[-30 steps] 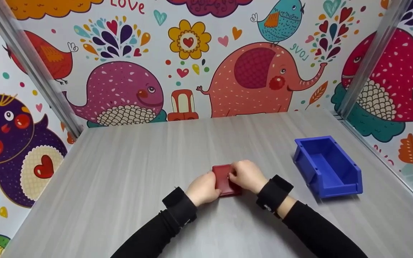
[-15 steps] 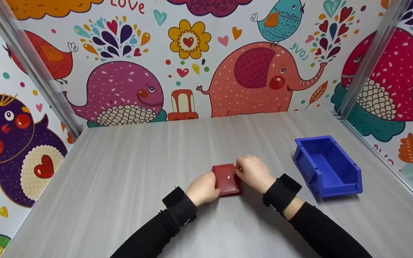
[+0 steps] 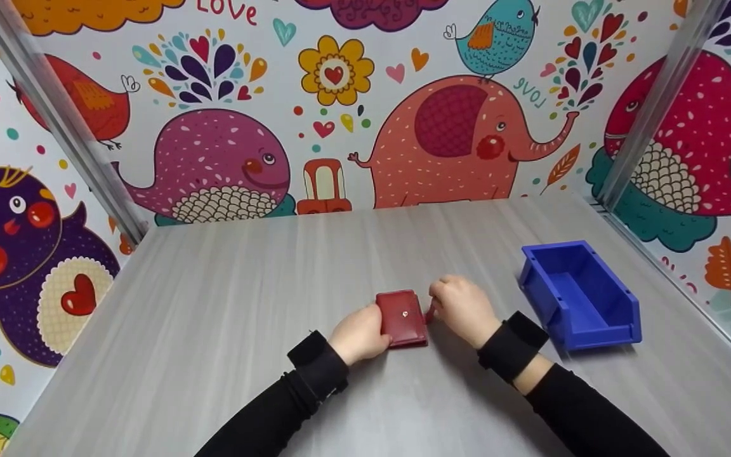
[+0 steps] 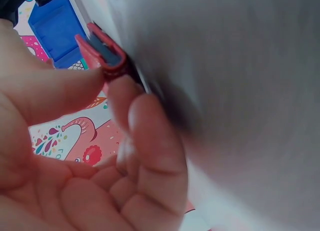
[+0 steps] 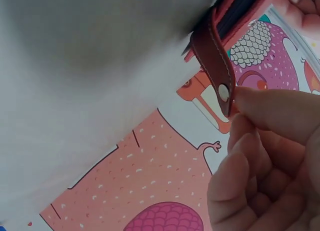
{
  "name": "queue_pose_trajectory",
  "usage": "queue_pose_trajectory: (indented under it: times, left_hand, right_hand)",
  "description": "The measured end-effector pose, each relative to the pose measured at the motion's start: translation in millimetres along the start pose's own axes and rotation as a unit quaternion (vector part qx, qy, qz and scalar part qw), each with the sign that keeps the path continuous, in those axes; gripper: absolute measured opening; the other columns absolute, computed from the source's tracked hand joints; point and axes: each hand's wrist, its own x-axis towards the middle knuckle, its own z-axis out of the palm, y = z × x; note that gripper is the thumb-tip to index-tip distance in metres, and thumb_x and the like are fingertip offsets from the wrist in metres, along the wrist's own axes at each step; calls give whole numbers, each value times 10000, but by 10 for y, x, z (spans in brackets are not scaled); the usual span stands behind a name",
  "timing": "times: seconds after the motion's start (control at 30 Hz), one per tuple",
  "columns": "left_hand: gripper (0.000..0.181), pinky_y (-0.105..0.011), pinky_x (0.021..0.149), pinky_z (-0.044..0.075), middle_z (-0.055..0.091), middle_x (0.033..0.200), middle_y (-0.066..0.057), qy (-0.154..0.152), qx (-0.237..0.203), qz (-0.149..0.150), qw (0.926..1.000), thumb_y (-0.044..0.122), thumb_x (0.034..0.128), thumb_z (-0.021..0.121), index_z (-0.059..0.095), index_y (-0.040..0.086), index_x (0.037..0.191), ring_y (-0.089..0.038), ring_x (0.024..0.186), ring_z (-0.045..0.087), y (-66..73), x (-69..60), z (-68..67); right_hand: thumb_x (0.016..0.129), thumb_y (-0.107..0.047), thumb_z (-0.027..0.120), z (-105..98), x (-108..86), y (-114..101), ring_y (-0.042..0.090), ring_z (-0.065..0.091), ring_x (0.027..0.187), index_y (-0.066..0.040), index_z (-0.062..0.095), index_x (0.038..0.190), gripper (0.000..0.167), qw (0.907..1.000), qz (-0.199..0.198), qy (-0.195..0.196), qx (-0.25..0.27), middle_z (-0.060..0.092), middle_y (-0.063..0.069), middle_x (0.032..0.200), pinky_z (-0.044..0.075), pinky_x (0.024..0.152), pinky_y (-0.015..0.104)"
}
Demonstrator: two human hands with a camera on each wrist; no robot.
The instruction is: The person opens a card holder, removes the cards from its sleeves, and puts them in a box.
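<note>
A red wallet [image 3: 401, 318] lies on a pale gray wood-grain desk [image 3: 245, 285], front & ctr., w/ a person's two hands at its sides. The left hand [image 3: 360, 334] pinches the wallet's left edge btwn. thumb & fingers, thumb on top. At the opp. side, the right hand [image 3: 464, 308] pinches the tip of the closure strap [image 5: 212, 53] btwn. thumb & forefinger, other fingers curled; the strap is unfastened & extends off the wallet's right side, its silver snap [image 5: 223, 92] showing. A matching metal stud [image 3: 405, 314] shows on the wallet's front cover. Dark inner layers show at the wallet's end in both wrist views. Nearby, right of the right hand, sits a blue plastic bin [image 3: 621, 334]. Bkgd.: a cartoon mural [image 3: 448, 152] w/ elephant, whale, birds, etc. Black wristbands [image 3: 318, 367] circle both wrists, next to blk. sleeves [image 3: 251, 412].
</note>
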Motion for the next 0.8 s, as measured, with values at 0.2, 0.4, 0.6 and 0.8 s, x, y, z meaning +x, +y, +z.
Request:
queue_pose_trajectory:
  times: [0.2,0.4,0.6,0.8]
  left_hand:
    - [272,-404,726,494,594,846,-80,-19,-13,-62,10000,98,799,728,594,-37,992,-199,735,529,3,6,-1]
    - [303,-407,729,500,604,855,-89,-7,-15,-62,10000,100,799,728,588,-51,1021,-202,741,539,4,9,-2]
    - [301,-418,731,502,604,852,-88,-22,-8,-114,9999,114,807,728,590,-46,1021,-209,741,542,0,13,7]
    - [312,-422,742,503,610,867,-95,-39,12,-128,9999,116,805,732,592,-49,1030,-215,755,552,8,8,11]
  right_hand:
    - [686,58,766,-12,-56,53,279,560,611,-86,581,641,239,9996,-9,-113,-243,505,38,650,458,535,434]
    - [680,33,784,-3,-110,91,319,567,588,-78,567,626,250,9986,90,-391,-334,531,67,641,460,522,464]
    - [685,36,775,11,-136,109,341,581,594,-70,591,637,217,9977,206,-567,-322,555,85,651,474,521,480]
    - [668,43,779,22,-147,122,333,590,598,-71,600,629,215,9974,258,-603,-294,565,81,647,479,527,478]
